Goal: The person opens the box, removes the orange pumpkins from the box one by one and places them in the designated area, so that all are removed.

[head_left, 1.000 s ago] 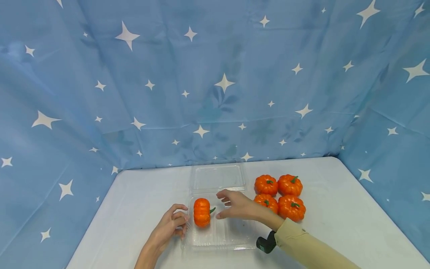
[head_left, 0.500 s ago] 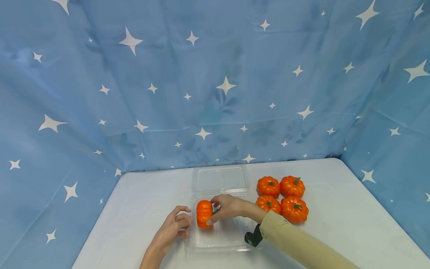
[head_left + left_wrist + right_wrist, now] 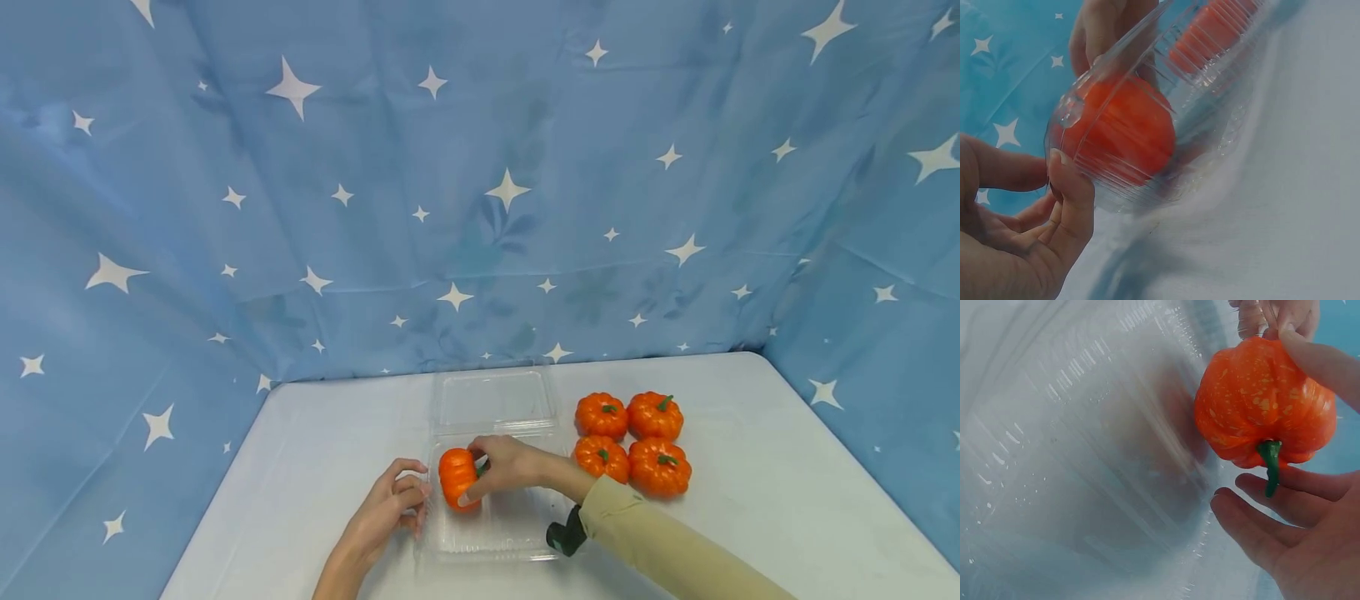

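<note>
An orange toy pumpkin (image 3: 454, 477) with a green stem lies on its side at the left end of a clear plastic clamshell container (image 3: 517, 537). My right hand (image 3: 512, 463) holds it from the stem side; in the right wrist view the thumb is on one side of the pumpkin (image 3: 1266, 400) and the fingers on the other, stem between them. My left hand (image 3: 384, 510) is at the container's left edge. In the left wrist view its thumb and index finger pinch the clear rim, with the pumpkin (image 3: 1125, 134) showing through the wall.
The container's hinged lid (image 3: 491, 400) lies folded back behind it. Several more toy pumpkins (image 3: 657, 467) are grouped right of the container, by my right forearm. The white table (image 3: 315, 442) meets a blue star-patterned curtain (image 3: 480, 167) behind.
My right hand has come left onto the pumpkin and taken hold of it. The pumpkin has since tilted slightly. My left hand stays at the container's edge.
</note>
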A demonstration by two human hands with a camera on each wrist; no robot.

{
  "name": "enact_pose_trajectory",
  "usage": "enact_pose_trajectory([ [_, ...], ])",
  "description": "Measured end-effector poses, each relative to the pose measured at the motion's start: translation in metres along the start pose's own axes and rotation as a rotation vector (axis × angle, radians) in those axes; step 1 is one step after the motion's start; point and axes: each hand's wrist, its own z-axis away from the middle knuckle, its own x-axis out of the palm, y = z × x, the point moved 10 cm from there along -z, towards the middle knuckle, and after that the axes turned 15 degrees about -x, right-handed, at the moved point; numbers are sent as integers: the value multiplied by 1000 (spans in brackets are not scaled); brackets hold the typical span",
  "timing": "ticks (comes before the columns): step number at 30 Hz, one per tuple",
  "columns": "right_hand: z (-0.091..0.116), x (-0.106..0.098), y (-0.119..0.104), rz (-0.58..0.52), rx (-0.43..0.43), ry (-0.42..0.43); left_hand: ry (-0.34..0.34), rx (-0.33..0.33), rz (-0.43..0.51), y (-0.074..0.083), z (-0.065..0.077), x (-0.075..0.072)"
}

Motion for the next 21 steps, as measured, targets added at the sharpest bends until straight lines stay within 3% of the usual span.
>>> enact_pose_trajectory([
  [7,12,-7,-11,-95,-37,33,14,-6,-1,-1,0,-2],
  [13,26,-18,-25,-60,-128,75,10,-8,-6,-3,0,-2],
  [21,50,-33,-15,-46,-153,158,3,-16,-6,-4,-1,-2],
])
